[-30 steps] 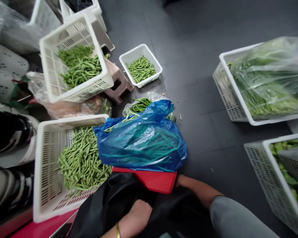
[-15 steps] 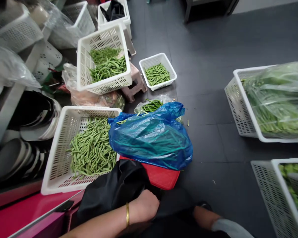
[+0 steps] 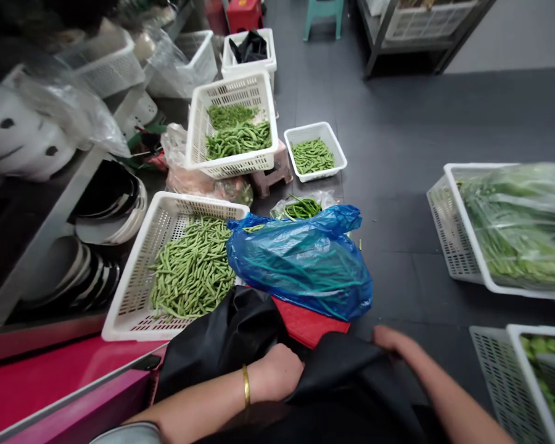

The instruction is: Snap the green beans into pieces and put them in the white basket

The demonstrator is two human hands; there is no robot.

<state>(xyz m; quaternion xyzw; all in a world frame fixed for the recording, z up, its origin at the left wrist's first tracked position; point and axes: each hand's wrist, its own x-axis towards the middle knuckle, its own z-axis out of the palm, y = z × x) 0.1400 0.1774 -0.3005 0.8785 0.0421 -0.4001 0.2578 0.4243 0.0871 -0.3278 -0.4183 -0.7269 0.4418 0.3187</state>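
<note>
Black apron cloth (image 3: pixel 351 370) covers my lap. My left hand (image 3: pixel 280 373), with a gold bangle at the wrist, is closed in a fist on the cloth. Over on the right, my right hand (image 3: pixel 388 339) is closed at the raised edge of the same cloth; its fingers are partly hidden. Just ahead of my knees, a blue plastic bag (image 3: pixel 300 265) with long green beans showing through lies over a red stool (image 3: pixel 309 324). Left of it stands a white basket (image 3: pixel 134 271) of cut green beans (image 3: pixel 192 265).
Farther off, a white basket (image 3: pixel 275 151) of green pods rests on a brownish stool (image 3: pixel 272 176). A small white basket (image 3: pixel 342 163) of beans stands on the floor (image 3: pixel 393 228). Baskets of greens (image 3: pixel 513 228) line the right; shelves with stacked plates (image 3: pixel 111 216) line the left.
My right hand has come up from low beside my leg, and the cloth on that side is raised. My left hand keeps its grip. The view has tilted up and swung left.
</note>
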